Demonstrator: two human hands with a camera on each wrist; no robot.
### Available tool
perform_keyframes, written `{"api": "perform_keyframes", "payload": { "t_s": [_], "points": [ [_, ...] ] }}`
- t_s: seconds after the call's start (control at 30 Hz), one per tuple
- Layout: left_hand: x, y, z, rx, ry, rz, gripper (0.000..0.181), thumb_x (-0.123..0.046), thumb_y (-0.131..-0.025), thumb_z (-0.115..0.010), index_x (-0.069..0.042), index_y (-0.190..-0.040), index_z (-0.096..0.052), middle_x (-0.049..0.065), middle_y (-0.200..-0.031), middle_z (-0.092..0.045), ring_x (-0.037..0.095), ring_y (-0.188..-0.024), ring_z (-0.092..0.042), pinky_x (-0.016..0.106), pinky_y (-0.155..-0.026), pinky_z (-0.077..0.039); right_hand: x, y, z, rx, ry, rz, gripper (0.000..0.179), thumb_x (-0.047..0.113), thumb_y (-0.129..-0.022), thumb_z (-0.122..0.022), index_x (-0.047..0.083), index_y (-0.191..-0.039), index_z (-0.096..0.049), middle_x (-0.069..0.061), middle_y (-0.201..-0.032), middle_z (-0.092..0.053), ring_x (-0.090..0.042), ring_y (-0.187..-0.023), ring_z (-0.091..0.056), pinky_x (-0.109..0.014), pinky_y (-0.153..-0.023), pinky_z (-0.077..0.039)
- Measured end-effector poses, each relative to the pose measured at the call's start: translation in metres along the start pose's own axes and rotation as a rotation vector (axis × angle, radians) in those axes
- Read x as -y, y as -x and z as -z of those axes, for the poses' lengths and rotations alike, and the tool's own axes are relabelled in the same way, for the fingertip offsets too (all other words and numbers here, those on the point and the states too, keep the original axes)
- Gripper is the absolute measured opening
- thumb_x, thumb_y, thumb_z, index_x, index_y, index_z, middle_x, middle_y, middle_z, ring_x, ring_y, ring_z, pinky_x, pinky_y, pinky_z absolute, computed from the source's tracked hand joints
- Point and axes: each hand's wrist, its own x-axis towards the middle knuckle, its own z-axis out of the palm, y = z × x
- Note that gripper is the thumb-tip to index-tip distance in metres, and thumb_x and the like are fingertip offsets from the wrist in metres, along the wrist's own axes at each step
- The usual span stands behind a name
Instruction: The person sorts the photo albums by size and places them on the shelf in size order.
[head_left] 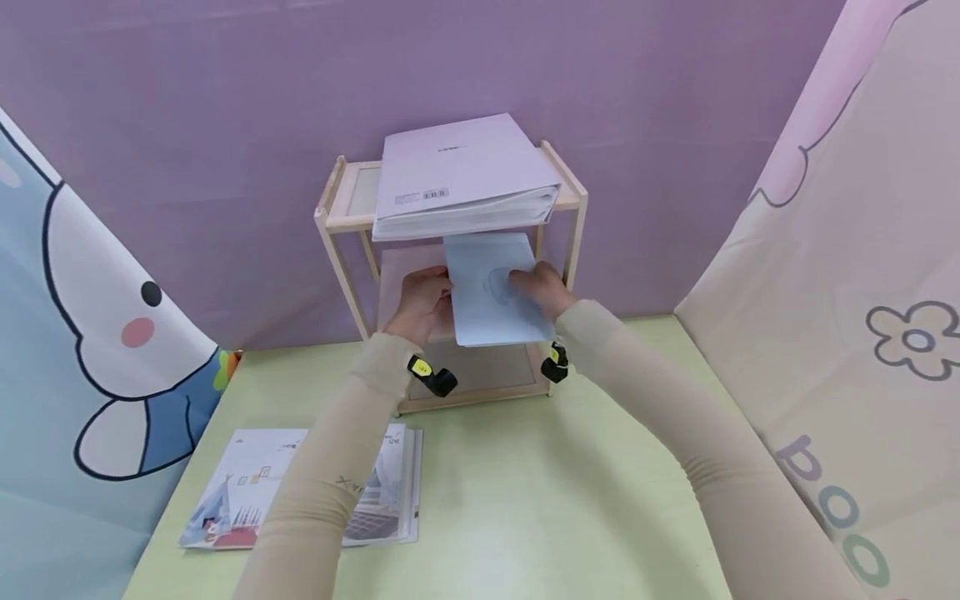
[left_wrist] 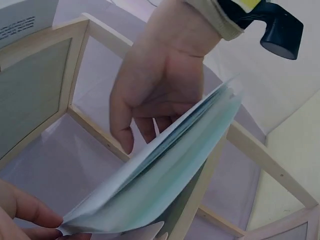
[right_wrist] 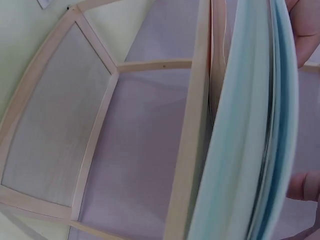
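Observation:
A light blue notebook (head_left: 480, 310) slants on the middle level of a small wooden rack (head_left: 576, 242). My left hand (head_left: 422, 302) pinches its left edge, with fingertips at a corner in the left wrist view. My right hand (head_left: 546, 290) reaches over the right side, finger ends on or close over the cover. From the right wrist, the notebook (right_wrist: 240, 125) is seen edge-on with pale green and blue pages, and none of my right fingers show under it. A pink notebook (head_left: 396, 275) lies to its left on the same level, partly behind my left hand.
Thick white books (head_left: 457, 167) lie stacked on the rack's top, overhanging its front. The rack's bottom shelf (head_left: 487, 371) sits low over the green table (head_left: 510, 492). Picture-covered books (head_left: 243, 487) lie at front left, partly under my left sleeve. A purple cloth (head_left: 187, 125) hangs behind.

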Motion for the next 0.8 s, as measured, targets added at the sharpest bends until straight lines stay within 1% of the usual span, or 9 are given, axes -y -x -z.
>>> {"api": "perform_keyframes", "payload": {
  "t_s": [0.1, 0.2, 0.33, 0.4, 0.47, 0.53, 0.63, 0.73, 0.8],
  "points": [
    [0.001, -0.002, -0.004, -0.012, 0.014, -0.002, 0.05, 0.016, -0.078, -0.048, 0.003, -0.126, -0.056, 0.018, -0.125, -0.057, 0.019, -0.09, -0.053, 0.023, -0.068, -0.044, 0.006, -0.005, 0.0, -0.028, 0.033, -0.045, 0.053, 0.028, -0.089, -0.051, -0.002, -0.13, -0.037, -0.017, -0.12, -0.052, -0.028, -0.099, -0.056, -0.04, -0.086, -0.05],
    [0.002, -0.003, -0.008, -0.024, 0.04, 0.007, 0.051, 0.015, -0.08, -0.048, 0.003, -0.129, -0.053, 0.018, -0.127, -0.055, 0.018, -0.089, -0.052, 0.022, -0.066, -0.044, 0.011, -0.011, -0.001, -0.059, 0.078, -0.056, 0.045, 0.026, -0.087, -0.05, -0.002, -0.121, -0.045, -0.015, -0.111, -0.056, -0.025, -0.09, -0.057, -0.038, -0.08, -0.052],
    [0.004, -0.004, -0.012, -0.024, 0.034, 0.013, 0.052, 0.014, -0.081, -0.047, 0.003, -0.132, -0.05, 0.018, -0.127, -0.054, 0.016, -0.074, -0.049, 0.023, -0.057, -0.037, 0.013, -0.017, -0.001, -0.098, 0.127, -0.076, 0.039, 0.023, -0.086, -0.049, -0.003, -0.115, -0.048, -0.014, -0.109, -0.056, -0.025, -0.09, -0.055, -0.038, -0.082, -0.05],
    [0.005, -0.005, -0.013, -0.016, 0.033, 0.015, 0.051, 0.014, -0.082, -0.047, 0.003, -0.132, -0.05, 0.018, -0.126, -0.055, 0.016, -0.07, -0.048, 0.024, -0.056, -0.036, 0.014, -0.02, -0.002, -0.114, 0.119, -0.1, 0.038, 0.022, -0.086, -0.05, -0.002, -0.115, -0.048, -0.014, -0.111, -0.055, -0.025, -0.092, -0.053, -0.039, -0.086, -0.048],
    [0.006, -0.005, -0.014, -0.006, 0.053, 0.022, 0.05, 0.014, -0.082, -0.047, 0.003, -0.13, -0.05, 0.018, -0.126, -0.056, 0.017, -0.074, -0.052, 0.025, -0.061, -0.041, 0.015, -0.022, -0.002, -0.126, 0.108, -0.116, 0.038, 0.021, -0.086, -0.049, -0.002, -0.116, -0.048, -0.015, -0.113, -0.055, -0.026, -0.095, -0.052, -0.039, -0.088, -0.047],
    [0.006, -0.006, -0.015, 0.001, 0.076, 0.024, 0.049, 0.013, -0.082, -0.047, 0.004, -0.129, -0.05, 0.018, -0.127, -0.055, 0.019, -0.085, -0.055, 0.029, -0.071, -0.046, 0.016, -0.024, -0.003, -0.139, 0.076, -0.131, 0.038, 0.021, -0.086, -0.05, -0.001, -0.117, -0.048, -0.015, -0.115, -0.055, -0.026, -0.096, -0.052, -0.04, -0.09, -0.046],
    [0.005, -0.007, -0.016, 0.02, 0.104, 0.045, 0.048, 0.011, -0.083, -0.048, 0.003, -0.13, -0.048, 0.017, -0.129, -0.053, 0.024, -0.102, -0.056, 0.036, -0.087, -0.047, 0.018, -0.027, -0.004, -0.15, 0.021, -0.146, 0.042, 0.021, -0.087, -0.051, 0.001, -0.122, -0.048, -0.014, -0.117, -0.055, -0.026, -0.1, -0.053, -0.04, -0.092, -0.046],
    [0.004, -0.007, -0.017, 0.031, 0.068, 0.058, 0.047, 0.008, -0.084, -0.049, 0.002, -0.131, -0.047, 0.016, -0.128, -0.054, 0.025, -0.106, -0.055, 0.036, -0.09, -0.046, 0.019, -0.029, -0.003, -0.151, -0.027, -0.164, 0.046, 0.022, -0.089, -0.053, 0.003, -0.13, -0.045, -0.014, -0.122, -0.055, -0.028, -0.108, -0.054, -0.042, -0.095, -0.045],
    [0.004, -0.007, -0.017, 0.049, 0.057, 0.069, 0.046, 0.007, -0.085, -0.049, 0.001, -0.13, -0.048, 0.015, -0.127, -0.055, 0.025, -0.105, -0.055, 0.036, -0.089, -0.046, 0.018, -0.031, -0.003, -0.152, -0.027, -0.171, 0.049, 0.022, -0.089, -0.053, 0.003, -0.133, -0.043, -0.014, -0.125, -0.054, -0.029, -0.111, -0.053, -0.043, -0.097, -0.044]
  ]
}}
